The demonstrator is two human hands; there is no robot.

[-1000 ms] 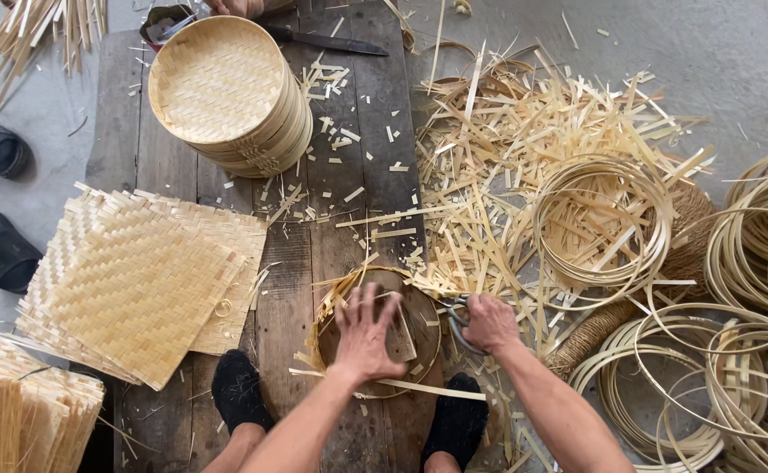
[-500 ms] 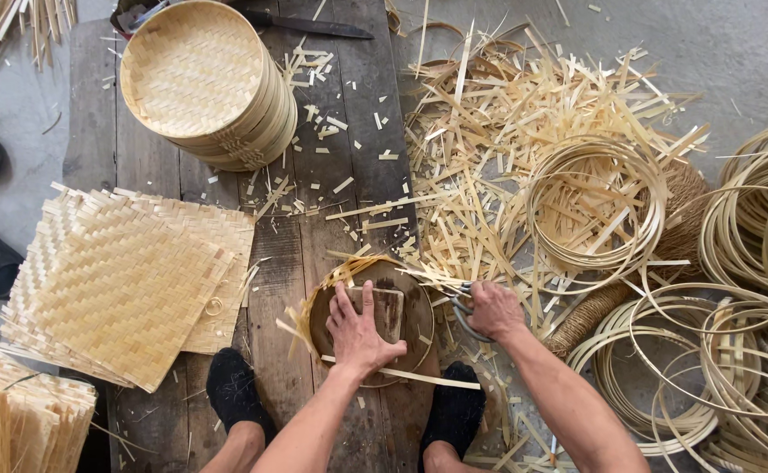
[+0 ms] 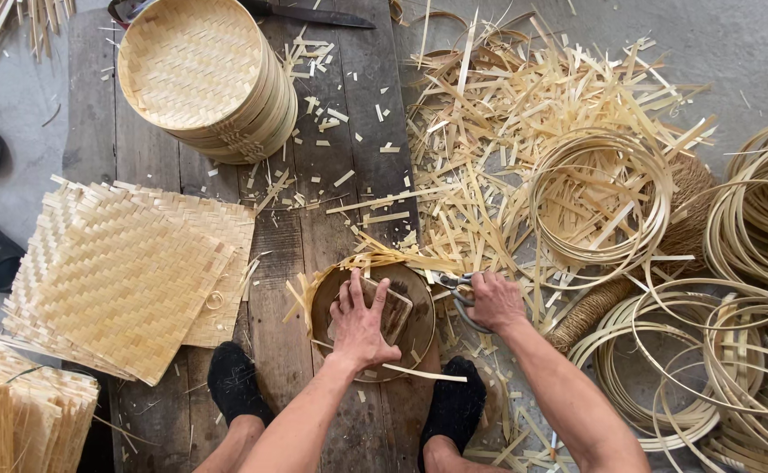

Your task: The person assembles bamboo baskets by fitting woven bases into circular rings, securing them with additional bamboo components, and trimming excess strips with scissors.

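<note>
My left hand (image 3: 361, 321) presses flat, fingers spread, on a small woven piece inside a round dark wooden form (image 3: 412, 337) on the plank table, with bamboo strips curling around its rim. My right hand (image 3: 494, 300) is closed around the handles of grey scissors (image 3: 456, 287), right beside the form's right edge. Both my feet in black socks (image 3: 234, 382) rest at the table's near edge.
A stack of round woven bamboo trays (image 3: 200, 74) sits at the table's far end. Square woven mats (image 3: 130, 276) lie at the left. Bamboo offcuts (image 3: 506, 158) and several bamboo hoops (image 3: 598, 201) cover the floor at the right. A knife (image 3: 314, 16) lies at the far edge.
The view has shifted slightly. My left hand stays on the round form. My right hand has closed around the scissors next to it.
</note>
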